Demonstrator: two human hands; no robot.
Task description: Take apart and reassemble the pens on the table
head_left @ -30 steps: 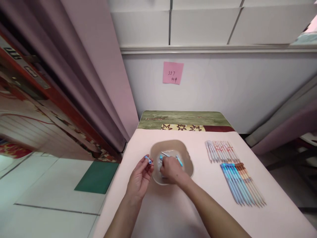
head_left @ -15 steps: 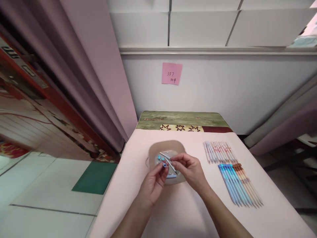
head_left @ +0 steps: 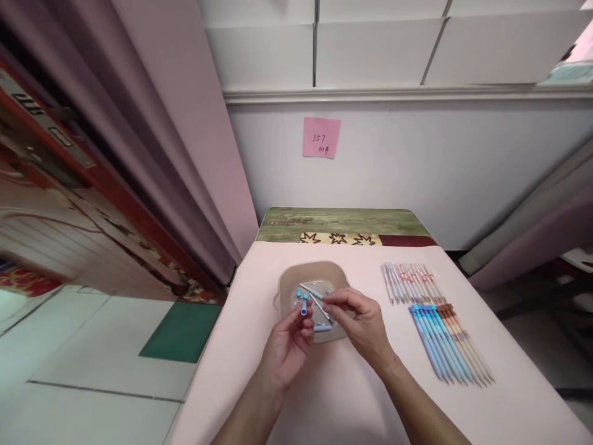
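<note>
Right hand (head_left: 360,316) lifted from bowl (head_left: 315,271) — pinching slim rod (head_left: 311,289)

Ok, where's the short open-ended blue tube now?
In the head view, the blue tube is pinched in the left hand, over the left half of the beige bowl, left of the right hand.

The right hand (head_left: 358,321) hides part of the basin (head_left: 308,272).

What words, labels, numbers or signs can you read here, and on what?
"357": handwritten on the pink note on the wall.
Same note, below: handwriting, too small to read surely.
Pens at right: any print is too small.
Blue tube in the left hand: nothing legible.
Metal plate at left: marks too blurred.
</note>
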